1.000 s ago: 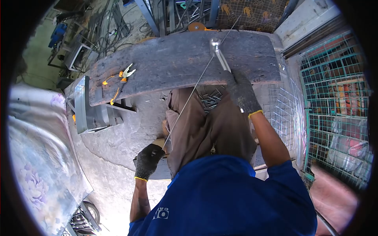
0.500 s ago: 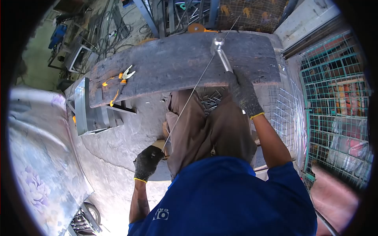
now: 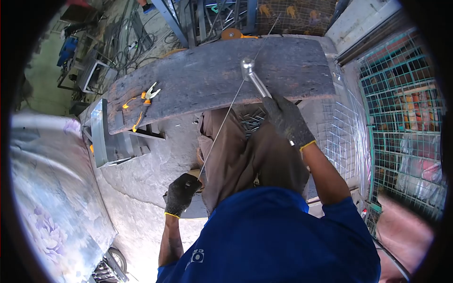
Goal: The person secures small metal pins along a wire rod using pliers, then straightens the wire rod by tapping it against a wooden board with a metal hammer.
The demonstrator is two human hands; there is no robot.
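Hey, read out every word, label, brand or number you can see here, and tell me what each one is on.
"O": white letter on the blue shirt; its neighbours are lost in the fabric.
Smaller white print beside it: perhaps "CA", too small to be sure.
None readable on the metal tool or pliers.

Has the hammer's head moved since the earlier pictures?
Yes: the hammer head has shifted toward the picture's left and toward the near edge of the dark bench.

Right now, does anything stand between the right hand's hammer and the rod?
Nothing visible does. The hammer overlaps the rod in this view, though contact can't be confirmed; the pliers lie aside, toward the left end of the board.
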